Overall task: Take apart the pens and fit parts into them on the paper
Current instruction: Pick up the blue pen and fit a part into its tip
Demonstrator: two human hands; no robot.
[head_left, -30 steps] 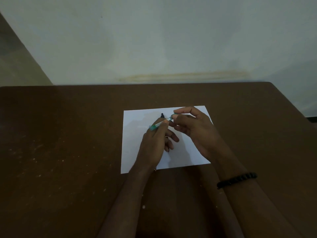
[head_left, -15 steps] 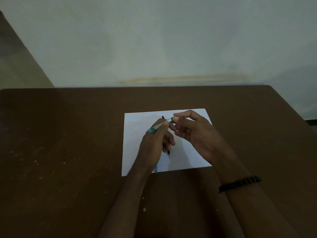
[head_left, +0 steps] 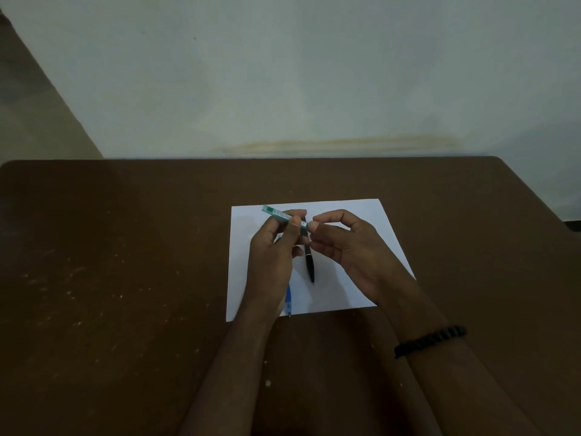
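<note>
A white sheet of paper [head_left: 371, 221] lies on the brown table. Above it, my left hand [head_left: 273, 262] grips a green pen [head_left: 278, 213] by the barrel, its far end pointing up and to the left. My right hand [head_left: 349, 247] pinches the pen's near end between thumb and fingers. A black pen [head_left: 309, 262] lies on the paper between my hands, tip toward me. A blue pen [head_left: 288, 302] lies at the paper's near edge, mostly hidden under my left wrist.
The brown table [head_left: 125, 278] spreads wide on both sides of the paper, speckled with small pale marks. A pale wall rises behind its far edge. A black bead bracelet [head_left: 430, 339] circles my right wrist.
The green pen has swung so its far end now points up-left instead of down-left. Both hands have lifted slightly, uncovering the black pen and the blue pen.
</note>
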